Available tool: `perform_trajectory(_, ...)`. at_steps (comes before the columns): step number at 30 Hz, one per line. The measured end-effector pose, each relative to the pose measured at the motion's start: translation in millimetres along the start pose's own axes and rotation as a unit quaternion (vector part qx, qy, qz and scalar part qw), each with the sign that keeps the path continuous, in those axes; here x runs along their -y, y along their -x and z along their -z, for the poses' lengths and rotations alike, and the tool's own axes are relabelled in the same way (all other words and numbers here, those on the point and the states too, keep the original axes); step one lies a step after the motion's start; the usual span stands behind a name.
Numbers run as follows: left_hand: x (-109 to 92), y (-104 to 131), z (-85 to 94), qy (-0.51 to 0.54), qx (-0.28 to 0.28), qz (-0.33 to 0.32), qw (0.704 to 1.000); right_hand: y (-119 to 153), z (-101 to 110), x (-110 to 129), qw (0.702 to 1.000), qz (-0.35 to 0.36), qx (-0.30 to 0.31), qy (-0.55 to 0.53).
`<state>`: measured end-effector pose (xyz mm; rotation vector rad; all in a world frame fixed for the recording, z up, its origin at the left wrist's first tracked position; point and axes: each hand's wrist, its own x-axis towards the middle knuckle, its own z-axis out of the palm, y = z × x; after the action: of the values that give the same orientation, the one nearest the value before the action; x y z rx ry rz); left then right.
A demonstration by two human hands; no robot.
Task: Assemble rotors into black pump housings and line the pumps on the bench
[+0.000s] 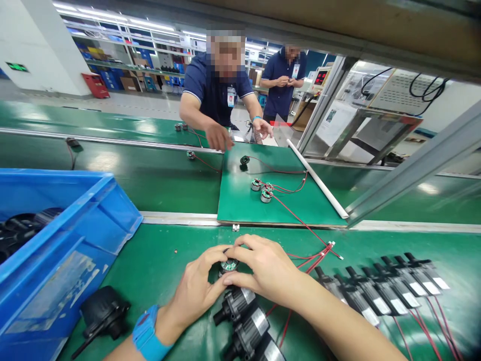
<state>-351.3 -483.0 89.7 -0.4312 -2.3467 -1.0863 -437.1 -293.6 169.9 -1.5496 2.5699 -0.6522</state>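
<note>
A small round part with a green circuit board on top [229, 264] sits between my two hands, just beyond a row of black pump housings [251, 326] on the green table. My left hand [195, 283], with a blue band at its wrist, curls its fingers and thumb around the part's left side. From the right, my right hand [261, 263] closes its fingers and thumb on the same part. Red wires [315, 258] with white connectors lie just beyond my right forearm.
A blue bin [75, 250] of black parts stands left, a black housing [105, 311] beside it. Several black pumps [387, 286] lie right. Across the table, a person reaches over a green board [240, 205] with round parts [266, 195]; another person stands behind.
</note>
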Motion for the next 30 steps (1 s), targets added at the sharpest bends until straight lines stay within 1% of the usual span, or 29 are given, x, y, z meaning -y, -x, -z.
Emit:
perform_trajectory(3, -2, -2, 7.9, -0.045, 0.022, -0.057, 0.997, 1, -1, 3, 0.999, 0.027, -0.023, 0.001)
perform_trajectory(5, -4, -3, 12.0, -0.081, 0.040, -0.068, 0.994, 1, -2, 4, 0.999, 0.041, -0.032, 0.009)
perform_trajectory(6, -5, -4, 12.8, -0.095, 0.055, -0.061, 0.992, 0, -2, 4, 0.999, 0.042, -0.029, 0.015)
perform_trajectory(9, -8, -8, 10.6, -0.111, 0.104, -0.014, 0.988, -1, -2, 3, 0.999, 0.033, -0.010, 0.022)
perform_trajectory(12, -14, -15, 11.5, -0.122, 0.129, 0.004, 0.984, -3, 1, 0, 0.999, 0.028, -0.007, -0.015)
perform_trajectory(14, -21, -20, 23.5, -0.184, 0.123, 0.013, 0.975, -2, 2, -7, 0.999, -0.002, -0.014, -0.042)
perform_trajectory(15, -26, -22, 34.1, -0.237, 0.116, 0.025, 0.964, -2, 2, -11, 0.998, -0.027, -0.013, -0.050)
perform_trajectory(17, -38, -23, 63.6, -0.358, 0.101, 0.066, 0.926, -2, 0, -22, 0.995, -0.077, 0.008, -0.056)
perform_trajectory(19, -49, -14, 98.5, -0.461, 0.094, 0.110, 0.876, 0, -3, -33, 0.992, -0.101, 0.046, -0.062)
perform_trajectory(20, -52, -5, 115.3, -0.496, 0.089, 0.127, 0.855, 1, -4, -37, 0.990, -0.102, 0.062, -0.070)
perform_trajectory(21, -52, 6, 130.2, -0.521, 0.089, 0.138, 0.838, 2, -6, -40, 0.989, -0.100, 0.072, -0.080)
perform_trajectory(22, -49, 19, 142.3, -0.535, 0.101, 0.148, 0.826, 3, -8, -42, 0.988, -0.096, 0.078, -0.091)
perform_trajectory(23, -44, 33, 151.1, -0.538, 0.111, 0.138, 0.824, 4, -9, -43, 0.987, -0.089, 0.082, -0.102)
perform_trajectory(25, -30, 58, 158.6, -0.533, 0.134, 0.128, 0.826, 6, -9, -43, 0.986, -0.068, 0.096, -0.117)
perform_trajectory(27, -19, 74, 155.9, -0.520, 0.160, 0.125, 0.830, 8, -8, -41, 0.984, -0.047, 0.115, -0.125)
perform_trajectory(29, -12, 79, 147.7, -0.498, 0.165, 0.127, 0.842, 11, -5, -40, 0.982, -0.032, 0.134, -0.128)
perform_trajectory(30, -10, 77, 142.5, -0.477, 0.156, 0.129, 0.855, 13, -4, -39, 0.981, -0.026, 0.141, -0.128)
